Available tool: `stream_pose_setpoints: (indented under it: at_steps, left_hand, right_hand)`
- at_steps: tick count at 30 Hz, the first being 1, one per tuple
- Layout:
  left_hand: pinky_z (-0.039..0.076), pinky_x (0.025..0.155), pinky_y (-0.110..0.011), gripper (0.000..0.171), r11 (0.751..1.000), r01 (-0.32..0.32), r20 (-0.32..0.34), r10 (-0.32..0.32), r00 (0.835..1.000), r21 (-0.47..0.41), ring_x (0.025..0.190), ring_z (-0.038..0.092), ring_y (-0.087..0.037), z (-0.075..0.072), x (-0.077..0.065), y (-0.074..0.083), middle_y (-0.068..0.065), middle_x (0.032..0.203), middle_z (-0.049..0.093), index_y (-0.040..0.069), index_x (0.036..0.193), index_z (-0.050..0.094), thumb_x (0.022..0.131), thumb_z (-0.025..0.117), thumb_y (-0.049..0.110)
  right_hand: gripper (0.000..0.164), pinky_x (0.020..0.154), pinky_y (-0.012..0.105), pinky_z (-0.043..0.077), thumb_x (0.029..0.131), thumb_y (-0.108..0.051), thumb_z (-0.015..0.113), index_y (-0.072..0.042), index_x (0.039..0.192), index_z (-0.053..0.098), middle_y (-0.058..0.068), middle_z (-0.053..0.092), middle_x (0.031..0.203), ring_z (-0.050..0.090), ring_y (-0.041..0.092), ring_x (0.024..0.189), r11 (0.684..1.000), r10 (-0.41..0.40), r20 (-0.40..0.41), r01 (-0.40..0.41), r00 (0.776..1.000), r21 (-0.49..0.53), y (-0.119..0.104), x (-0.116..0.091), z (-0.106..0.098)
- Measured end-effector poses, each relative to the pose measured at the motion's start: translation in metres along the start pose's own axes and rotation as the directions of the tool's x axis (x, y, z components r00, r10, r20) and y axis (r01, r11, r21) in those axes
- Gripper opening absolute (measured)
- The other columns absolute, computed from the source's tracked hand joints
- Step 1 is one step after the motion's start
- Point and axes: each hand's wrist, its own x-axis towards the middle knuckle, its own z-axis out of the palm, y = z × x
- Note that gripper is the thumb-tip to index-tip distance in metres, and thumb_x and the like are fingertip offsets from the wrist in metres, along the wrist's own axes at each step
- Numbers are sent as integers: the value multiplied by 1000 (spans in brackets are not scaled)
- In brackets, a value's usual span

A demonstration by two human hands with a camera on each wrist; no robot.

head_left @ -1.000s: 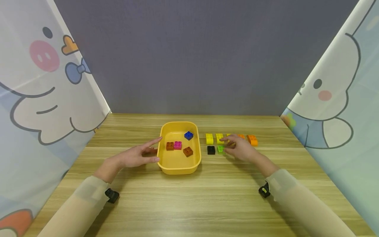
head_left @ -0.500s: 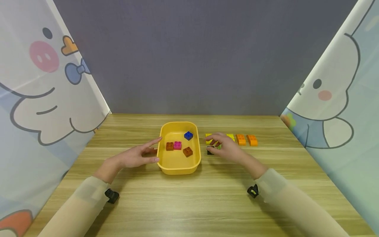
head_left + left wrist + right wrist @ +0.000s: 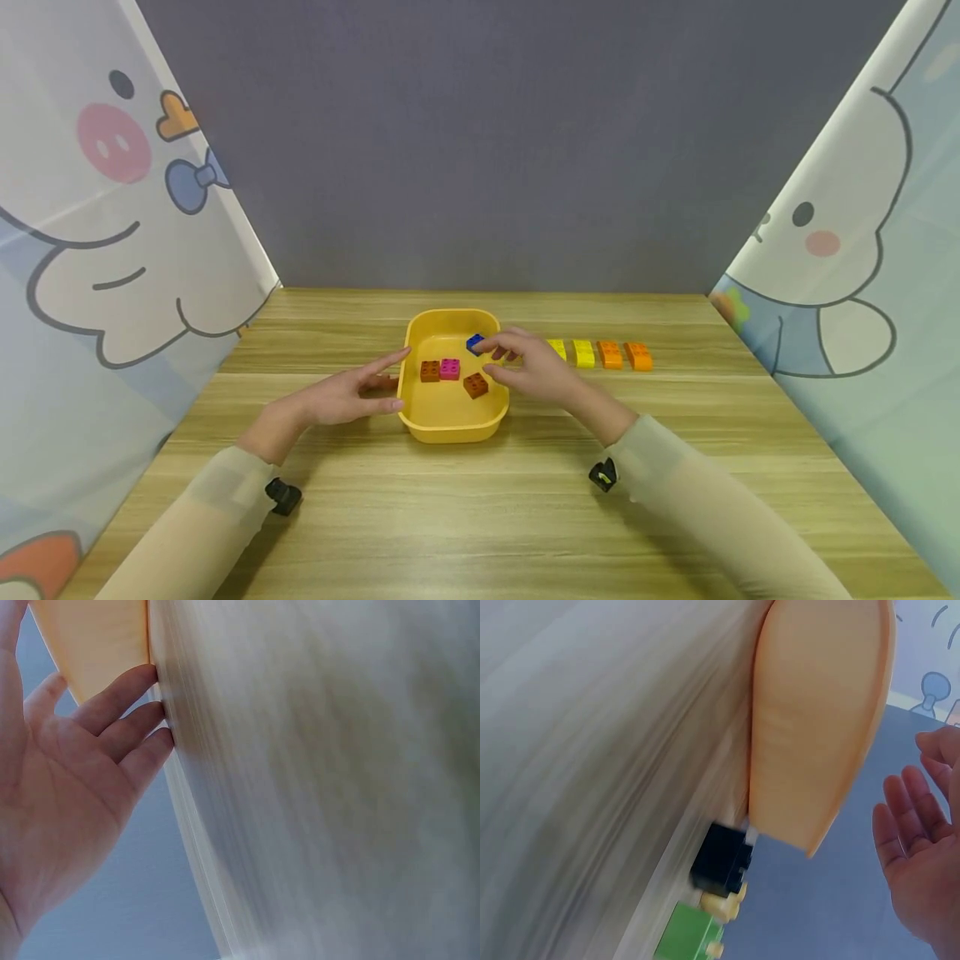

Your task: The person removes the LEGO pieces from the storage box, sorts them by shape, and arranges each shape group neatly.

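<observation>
A yellow tray [image 3: 448, 418] holds a blue brick [image 3: 473, 343], a pink brick [image 3: 450, 369] and two brown bricks, one [image 3: 430, 371] beside the pink one and another [image 3: 476, 385] nearer the right wall. With thumb and fingers spread, my left hand [image 3: 341, 400] is at the tray's left rim. My right hand [image 3: 536, 368] hovers over the right rim, fingers loosely bent and a gap between thumb and forefinger; nothing shows in it. Below it, in the right wrist view, a black brick [image 3: 720, 859] and a green brick [image 3: 686, 934] stand on the table; the head view hides them.
Right of the tray, a row of yellow bricks [image 3: 583, 353] and orange bricks [image 3: 611, 355] lies on the wooden table [image 3: 450, 517]. A grey panel [image 3: 480, 167] rises behind the table, with printed cloth [image 3: 840, 317] along both sides.
My right hand has moved left from the green brick, past the black one, to above the tray's right rim. The left hand and the bricks in the tray have stayed put.
</observation>
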Motion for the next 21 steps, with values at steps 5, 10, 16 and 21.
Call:
stream_pose_setpoints:
  at_steps: [5, 10, 16, 21]
  left_hand:
    - [25, 125, -83, 94, 1000, -4, -1, 4, 1000, -2, 159, 40, -53, 0, 1, 0, -18, 170, 50, 48, 175, 15, 102, 71, 62]
    - [26, 125, -83, 93, 1000, -2, 1, 2, 1000, -4, 159, 41, -53, 0, 0, 0, -18, 170, 50, 48, 175, 15, 102, 71, 62]
    - [25, 124, -84, 93, 1000, 6, 3, -6, 1000, 3, 159, 40, -53, 0, 0, 0, -17, 170, 50, 47, 175, 15, 102, 70, 62]
    - [25, 124, -84, 94, 1000, 6, 3, -6, 1000, 13, 159, 40, -54, 0, 0, 1, -17, 170, 49, 45, 176, 14, 103, 70, 63]
  right_hand:
    - [28, 98, 58, 60, 104, -13, 75, -10, 132, 76, 8, 75, 126, 70, 31, 112, 1000, 0, 7, 0, 1000, 2, -7, 11, 10]
    - [28, 104, 54, 60, 106, -17, 73, -11, 134, 75, 8, 75, 127, 69, 26, 113, 1000, 21, 38, -21, 999, 6, -12, 25, 20]
    - [29, 105, 50, 60, 107, -19, 71, -13, 135, 75, 9, 74, 133, 71, 28, 118, 998, 61, 58, -60, 996, -14, -13, 37, 31]
    - [29, 106, 46, 60, 108, -20, 71, -15, 136, 74, 7, 73, 133, 71, 27, 118, 994, 101, 64, -99, 993, -42, -11, 44, 37]
